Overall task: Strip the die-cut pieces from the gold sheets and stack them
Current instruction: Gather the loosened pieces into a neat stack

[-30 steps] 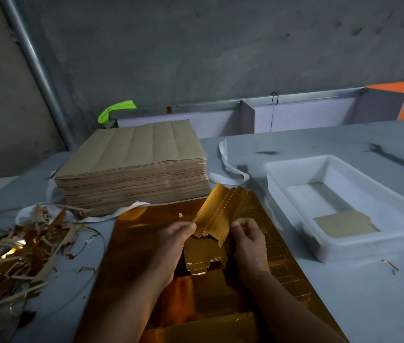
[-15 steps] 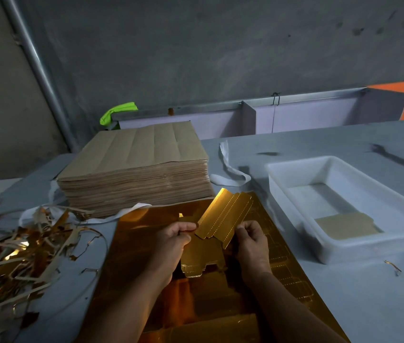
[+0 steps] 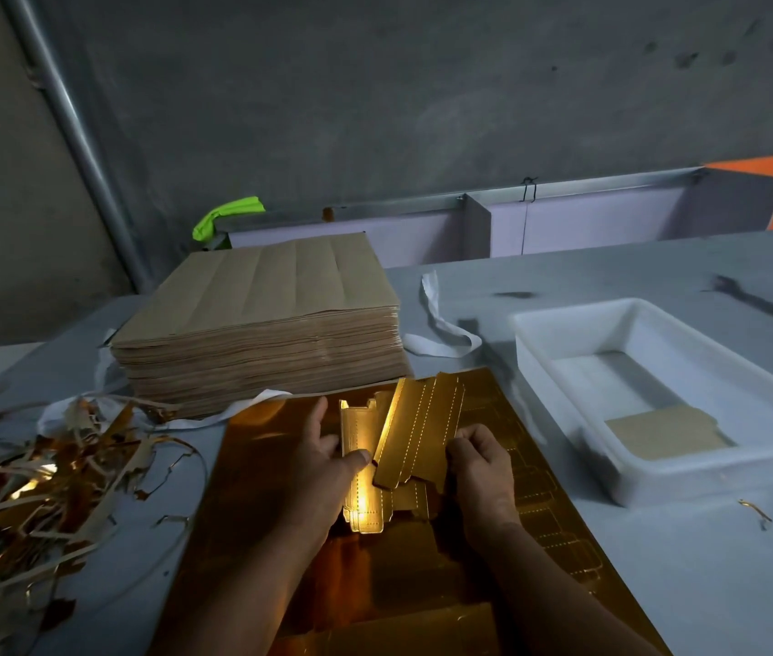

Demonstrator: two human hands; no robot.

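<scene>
My left hand and right hand are both closed on the gold pieces, which I hold just above the gold sheet lying on the desk in front of me. The left thumb pins the lower piece flat from above; I cannot see the fingers below it. The right hand's fingers curl round the right edge of the upper piece, which stands tilted, its far end raised toward the stack of brown sheets.

I judge these pieces to be light, thin card with a slick foil face. They should stay stiff enough to hold their shape across the short way, but they will likely bend along the dotted crease lines, and the small tabs at the ends could tear or fold over if I grab them there. So I would hold them by the long plain edges, thumb on top and fingers under, and tap them square between both hands before setting them down. The foil may let them slide over one another, so a light, even squeeze seems better than a hard one that dents the shine.

To my right the white tray holds one brown-faced piece, likely the start of the stack. The scrap strips lie heaped to my left.
</scene>
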